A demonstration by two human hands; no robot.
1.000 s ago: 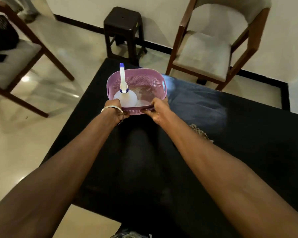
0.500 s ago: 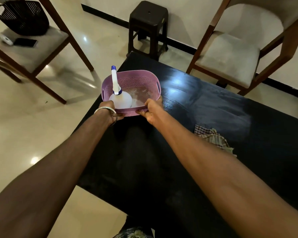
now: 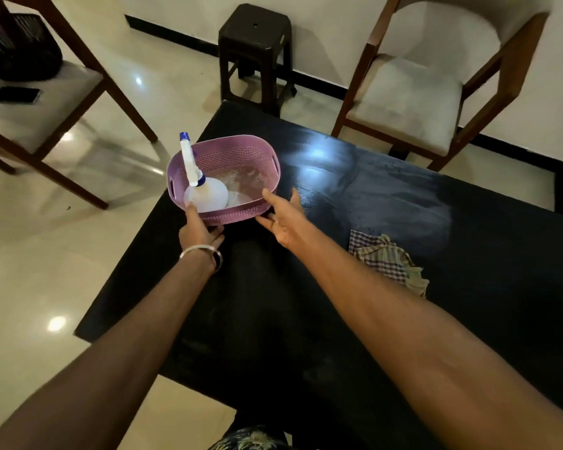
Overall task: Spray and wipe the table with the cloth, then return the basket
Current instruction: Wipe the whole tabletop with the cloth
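Observation:
A pink perforated basket (image 3: 241,154) stands near the far left corner of the black table (image 3: 306,319). Inside it a white spray bottle (image 3: 208,196) with a blue-tipped nozzle leans toward the left. My left hand (image 3: 197,230) grips the basket's near rim at the left, thumb over the edge. To the right, my right hand (image 3: 285,219) is off the basket, fingers spread and straight, fingertips close to the near right rim. A checked cloth (image 3: 387,261) lies crumpled on the table to the right of my right forearm.
A dark plastic stool (image 3: 254,50) stands beyond the table's far corner. A wooden chair with a pale cushion (image 3: 410,95) sits at the far right. Another chair (image 3: 30,118) on the left carries a black basket (image 3: 17,47) and a phone (image 3: 17,94). Glossy tiled floor lies to the left.
My right hand has let go of the basket's rim and opened its fingers. The left hand still holds the rim. The view has shifted, so the cloth shows fully.

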